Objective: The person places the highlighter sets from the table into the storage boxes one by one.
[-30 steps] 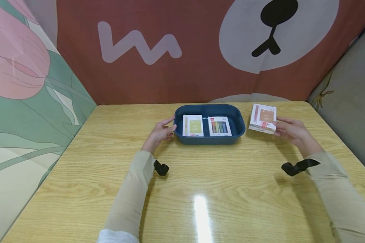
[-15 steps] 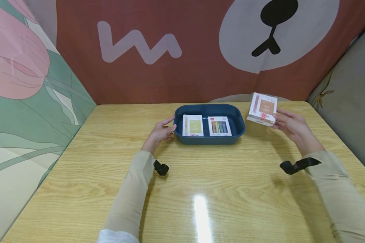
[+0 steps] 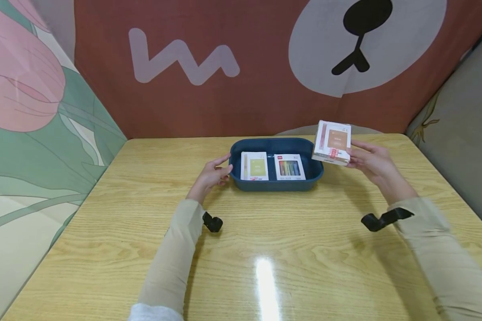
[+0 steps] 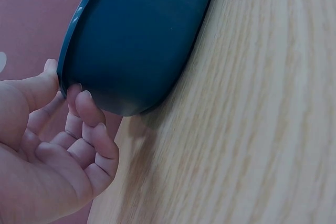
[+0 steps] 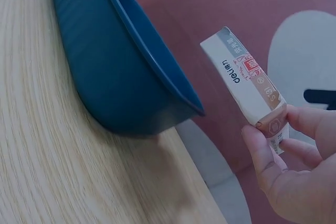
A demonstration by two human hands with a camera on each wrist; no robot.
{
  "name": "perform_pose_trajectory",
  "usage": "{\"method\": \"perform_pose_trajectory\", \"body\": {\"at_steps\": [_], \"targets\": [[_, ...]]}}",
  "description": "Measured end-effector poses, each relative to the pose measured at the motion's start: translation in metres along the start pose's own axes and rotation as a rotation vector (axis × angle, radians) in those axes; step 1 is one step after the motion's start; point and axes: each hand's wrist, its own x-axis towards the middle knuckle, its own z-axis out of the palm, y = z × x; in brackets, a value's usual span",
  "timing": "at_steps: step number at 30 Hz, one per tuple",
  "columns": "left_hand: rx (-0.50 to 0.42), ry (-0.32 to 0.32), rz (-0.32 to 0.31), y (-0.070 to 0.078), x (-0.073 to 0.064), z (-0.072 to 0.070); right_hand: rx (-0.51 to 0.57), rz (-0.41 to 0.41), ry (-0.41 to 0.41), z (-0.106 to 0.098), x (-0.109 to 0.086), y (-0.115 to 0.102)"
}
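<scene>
My right hand [image 3: 371, 162] holds a small white box with an orange panel [image 3: 332, 141] by its right side, up in the air at the basin's right end. In the right wrist view, thumb and fingers pinch the end of this box [image 5: 244, 80], which bears "deli" lettering. The dark blue plastic basin [image 3: 275, 186] stands on the table. My left hand [image 3: 210, 177] grips the rim at its left end, fingers curled against the wall in the left wrist view. Inside the basin lie a white box with a yellow-green panel [image 3: 258, 166] and a crayon box picturing coloured sticks [image 3: 290, 167].
The wooden table [image 3: 241, 249] runs up to a reddish-brown backdrop [image 3: 265, 107] with a cartoon face. A floral-patterned panel [image 3: 32, 178] borders the left, and a grey patterned one [image 3: 466, 116] the right. Each wrist carries a black camera mount [image 3: 213, 222].
My right hand has raised the orange-panelled box and carried it left, so that it now overlaps the basin's right rim in the head view. The left hand and basin stay put.
</scene>
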Motion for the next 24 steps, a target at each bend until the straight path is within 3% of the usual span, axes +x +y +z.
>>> {"method": "perform_pose_trajectory", "body": {"at_steps": [9, 18, 24], "targets": [[-0.009, 0.003, -0.004, 0.0, 0.0, 0.0, -0.129, 0.004, 0.018, 0.02, 0.003, 0.005], [-0.015, 0.004, -0.004, -0.001, 0.001, 0.0, -0.234, -0.029, -0.013, 0.037, 0.006, 0.011], [-0.015, 0.003, -0.01, 0.0, 0.002, 0.001, -0.452, -0.093, 0.025, 0.045, 0.009, 0.018]]}}
